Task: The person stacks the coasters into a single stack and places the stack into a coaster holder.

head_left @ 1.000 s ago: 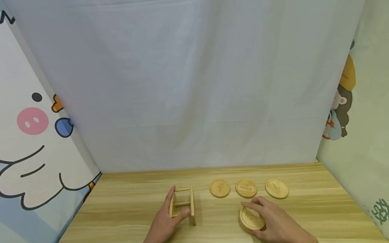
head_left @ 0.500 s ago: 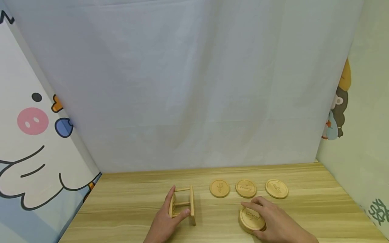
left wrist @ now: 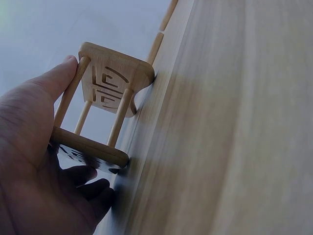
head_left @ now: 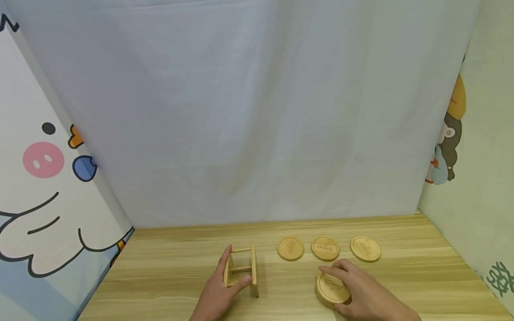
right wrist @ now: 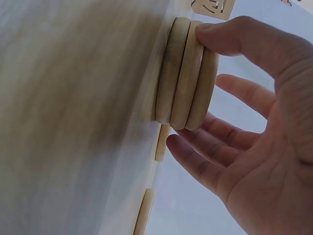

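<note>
Left hand (head_left: 217, 292) grips the pale wooden frame (head_left: 254, 273) of panels and dowels on the wood-grain bench (head_left: 160, 276); right hand (head_left: 363, 290) pinches three stacked round tan wooden discs (head_left: 331, 290). Advise: thumb lower, catching all rims evenly.

Worktop of pale yellow-brown wood grain (head_left: 160, 263), its streaks running crosswise. Back: plain grey-white cloth sheet (head_left: 257, 111), softly creased, with a faint horizontal fold low down; lower edge meets the worktop's far side. Left: white and light-blue printed panel (head_left: 24, 98), black cartoon outlines, pink oval snout (head_left: 43, 154). Right: pale-green printed wall surface (head_left: 490, 178), dark-haired cartoon figure in yellow headwear (head_left: 453, 133) partly behind the sheet, dark-green branching motif (head_left: 499, 280) lower. Light soft, diffuse.
</note>
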Action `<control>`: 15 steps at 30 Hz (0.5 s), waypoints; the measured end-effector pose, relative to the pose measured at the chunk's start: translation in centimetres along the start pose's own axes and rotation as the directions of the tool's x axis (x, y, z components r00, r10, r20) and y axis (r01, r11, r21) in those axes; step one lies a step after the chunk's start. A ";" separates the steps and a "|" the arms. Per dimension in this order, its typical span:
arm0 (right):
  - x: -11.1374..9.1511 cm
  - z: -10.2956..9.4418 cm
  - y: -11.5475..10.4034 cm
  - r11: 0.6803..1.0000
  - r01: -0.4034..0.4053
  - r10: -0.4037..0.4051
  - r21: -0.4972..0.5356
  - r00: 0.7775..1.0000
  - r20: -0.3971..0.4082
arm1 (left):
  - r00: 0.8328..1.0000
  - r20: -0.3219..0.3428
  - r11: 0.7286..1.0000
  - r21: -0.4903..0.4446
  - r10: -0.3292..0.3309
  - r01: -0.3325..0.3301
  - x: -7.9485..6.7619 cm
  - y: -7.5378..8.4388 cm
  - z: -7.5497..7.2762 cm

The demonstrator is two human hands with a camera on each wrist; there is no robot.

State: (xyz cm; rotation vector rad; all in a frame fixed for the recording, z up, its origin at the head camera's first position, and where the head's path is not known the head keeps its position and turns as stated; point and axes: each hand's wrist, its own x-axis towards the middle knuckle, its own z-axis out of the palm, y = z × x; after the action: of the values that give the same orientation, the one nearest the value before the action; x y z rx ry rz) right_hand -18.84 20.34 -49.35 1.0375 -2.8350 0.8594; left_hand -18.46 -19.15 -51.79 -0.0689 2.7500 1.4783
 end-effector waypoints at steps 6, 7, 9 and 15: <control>0.0 0.1 0.1 1.000 0.012 -0.012 0.003 1.000 -0.008 | 1.000 -0.009 1.000 0.006 0.008 -0.008 0.0 0.0 0.0; 0.0 0.1 0.1 1.000 0.013 -0.013 0.001 1.000 -0.009 | 1.000 -0.010 1.000 0.006 0.008 -0.008 0.0 0.0 0.0; 0.0 0.1 0.2 1.000 0.011 -0.011 -0.002 1.000 -0.005 | 1.000 -0.009 1.000 0.004 0.010 -0.010 0.0 -0.1 0.1; -0.1 0.1 0.3 1.000 -0.001 0.001 -0.011 1.000 0.010 | 1.000 -0.007 1.000 -0.005 0.012 -0.012 0.0 -0.1 0.1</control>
State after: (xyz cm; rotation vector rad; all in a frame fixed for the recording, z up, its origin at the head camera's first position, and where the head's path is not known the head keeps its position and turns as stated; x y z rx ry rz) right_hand -18.96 20.53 -49.57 1.0421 -2.8460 0.8395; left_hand -18.47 -19.09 -51.91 -0.0579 2.7567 1.4909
